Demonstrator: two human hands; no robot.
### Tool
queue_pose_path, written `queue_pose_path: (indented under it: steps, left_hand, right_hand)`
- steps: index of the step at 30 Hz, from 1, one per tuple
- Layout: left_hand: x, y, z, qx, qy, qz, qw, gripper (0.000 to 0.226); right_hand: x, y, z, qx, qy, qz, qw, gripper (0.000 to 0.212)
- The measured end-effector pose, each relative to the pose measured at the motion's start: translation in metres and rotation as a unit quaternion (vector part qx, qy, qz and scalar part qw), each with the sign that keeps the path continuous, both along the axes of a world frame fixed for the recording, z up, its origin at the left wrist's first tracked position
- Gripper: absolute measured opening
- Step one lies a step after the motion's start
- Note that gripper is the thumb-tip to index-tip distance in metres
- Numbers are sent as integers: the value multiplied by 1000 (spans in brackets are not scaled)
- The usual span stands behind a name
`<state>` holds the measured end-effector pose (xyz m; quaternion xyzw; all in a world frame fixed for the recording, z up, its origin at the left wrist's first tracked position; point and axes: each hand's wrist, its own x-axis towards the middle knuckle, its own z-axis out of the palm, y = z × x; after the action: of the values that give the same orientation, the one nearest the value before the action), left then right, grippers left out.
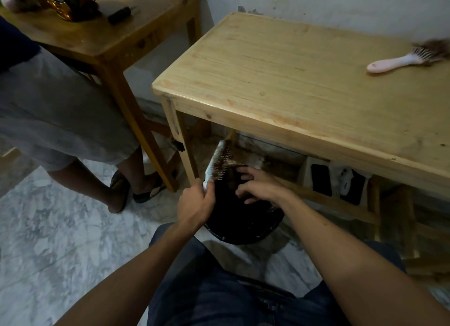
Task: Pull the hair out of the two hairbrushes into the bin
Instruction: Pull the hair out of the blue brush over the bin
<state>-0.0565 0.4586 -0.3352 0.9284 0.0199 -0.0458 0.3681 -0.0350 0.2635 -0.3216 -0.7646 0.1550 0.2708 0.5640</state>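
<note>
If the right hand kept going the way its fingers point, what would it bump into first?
Probably the hairbrush that the left hand holds over the black bin. The right hand has its fingers pointing left toward the bristles and the hair in them. Depth is hard to judge, so it might pass just below.

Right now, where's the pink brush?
In the head view, the pink hairbrush lies far right on the light wooden table, hair in its bristles, well away from both hands and the bin below.

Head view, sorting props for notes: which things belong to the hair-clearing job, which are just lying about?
Job: brush in left hand; right hand over black bin; pink brush, hair-filled, on table.
Lying about: dark tool on far table; phone under table.
</note>
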Motion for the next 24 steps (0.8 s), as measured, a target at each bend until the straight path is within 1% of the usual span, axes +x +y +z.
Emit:
queue_pose_path:
  steps: [2,3,5,7,8,10,13,15,18,21,22,24]
  left_hand:
    - [-1,-1,-4,8,-1,-20,1000,50]
    - [-1,-2,-4,12,-2,-29,1000,53]
    - [-1,-3,-4,17,-5,-43,999,54]
    - [1,-4,-3,17,-9,-42,999,53]
    - [3,-3,-2,15,-9,-36,999,51]
    - [6,-1,0,1,-6,-10,1000,45]
    - [9,2,4,-17,-9,52,998,43]
    - [9,3,4,-26,-7,84,996,39]
    - [8,3,4,-23,-9,89,996,37]
    - [3,4,1,-8,-21,65,998,39]
    - [1,4,0,1,-26,51,998,39]
    - [-2,5,-3,23,-34,18,999,40]
  right_hand:
    - [1,3,-1,48,-15,-8,999,71]
    - [1,4,-2,67,-19,-10,998,63]
    - [0,5,-3,93,-25,-13,995,35]
    - [-2,5,-5,79,-44,-27,996,10]
    - [-3,4,-7,57,-57,-32,996,5]
    - [-4,-1,-10,18,-71,-44,996,10]
    - [-8,-11,-11,-14,-72,-70,995,12]
    - [-11,-17,-14,-59,-70,-65,994,14]
    - [-11,-20,-22,-117,-61,-56,990,17]
    - [-9,-17,-18,-122,-45,-44,991,22]
    - [-7,-17,-14,-114,-35,-27,992,32]
    - [-2,-16,-6,-89,-15,-1,996,62]
